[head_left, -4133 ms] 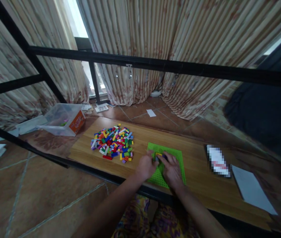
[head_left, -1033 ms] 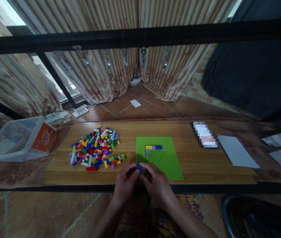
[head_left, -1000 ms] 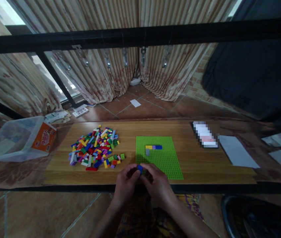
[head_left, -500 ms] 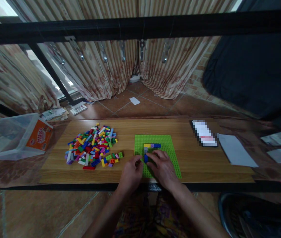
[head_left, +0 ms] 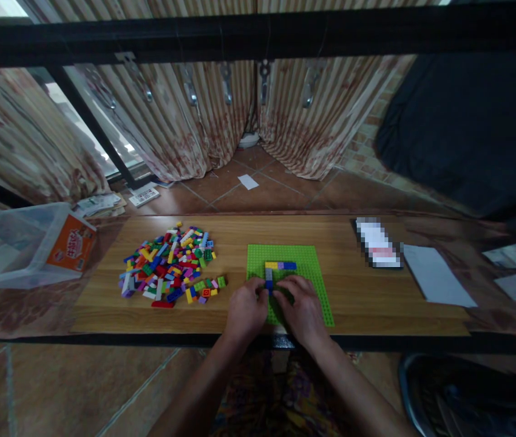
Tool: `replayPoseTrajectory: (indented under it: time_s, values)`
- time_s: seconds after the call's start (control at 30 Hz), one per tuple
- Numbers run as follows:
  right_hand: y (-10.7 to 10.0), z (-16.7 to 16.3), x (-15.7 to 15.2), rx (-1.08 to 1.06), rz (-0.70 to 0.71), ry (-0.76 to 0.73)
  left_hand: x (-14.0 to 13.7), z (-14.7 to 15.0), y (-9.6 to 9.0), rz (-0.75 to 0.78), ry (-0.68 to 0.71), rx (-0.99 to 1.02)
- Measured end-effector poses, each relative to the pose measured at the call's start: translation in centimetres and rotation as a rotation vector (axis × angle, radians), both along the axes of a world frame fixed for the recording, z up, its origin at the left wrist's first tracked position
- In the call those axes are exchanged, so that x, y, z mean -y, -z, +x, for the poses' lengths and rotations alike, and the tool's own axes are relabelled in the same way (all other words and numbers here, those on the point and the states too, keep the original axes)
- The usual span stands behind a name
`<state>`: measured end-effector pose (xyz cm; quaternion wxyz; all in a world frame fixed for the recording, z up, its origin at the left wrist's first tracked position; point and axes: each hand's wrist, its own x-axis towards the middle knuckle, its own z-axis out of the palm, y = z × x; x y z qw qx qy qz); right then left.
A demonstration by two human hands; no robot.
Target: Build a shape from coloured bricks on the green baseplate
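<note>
A green studded baseplate (head_left: 306, 255) lies on the wooden board. Across it runs a short row made of a yellow brick (head_left: 271, 265), a light purple brick (head_left: 280, 266) and a dark blue brick (head_left: 289, 266). From the row's left end a greyish brick (head_left: 269, 275) leads toward me, followed by a blue brick (head_left: 269, 284). My left hand (head_left: 246, 308) is closed, with thumb and fingertips against the blue brick's left side. My right hand (head_left: 304, 311) bends its fingers in from the right, fingertips at the same brick. The fingers partly hide its near end.
A pile of mixed toy bricks (head_left: 167, 264) spreads over the board's left part. Beyond it stands a clear plastic bin (head_left: 25, 243) with an orange label. A phone (head_left: 377, 243) and a white sheet (head_left: 437, 276) lie at the right. A dark bar (head_left: 240, 39) crosses the far side.
My right hand has drawn back slightly toward me and right, uncovering more of the blue brick. My left hand has moved right, up to the brick. The view has shifted slightly.
</note>
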<state>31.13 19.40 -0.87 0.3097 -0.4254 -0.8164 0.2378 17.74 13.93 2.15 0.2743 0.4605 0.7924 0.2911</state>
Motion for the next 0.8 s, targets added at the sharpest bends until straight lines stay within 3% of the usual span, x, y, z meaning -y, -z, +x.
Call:
replayPoseTrajectory:
  time_s: [0.33, 0.8]
  values:
    - [0.0, -1.3, -0.5, 0.031, -0.040, 0.079, -0.9, 0.0, 0.0, -0.020, -0.016, -0.098]
    - [-0.7, -1.7, -1.1, 0.072, -0.121, 0.092, -1.4, -0.1, 0.4, -0.023, -0.061, -0.060]
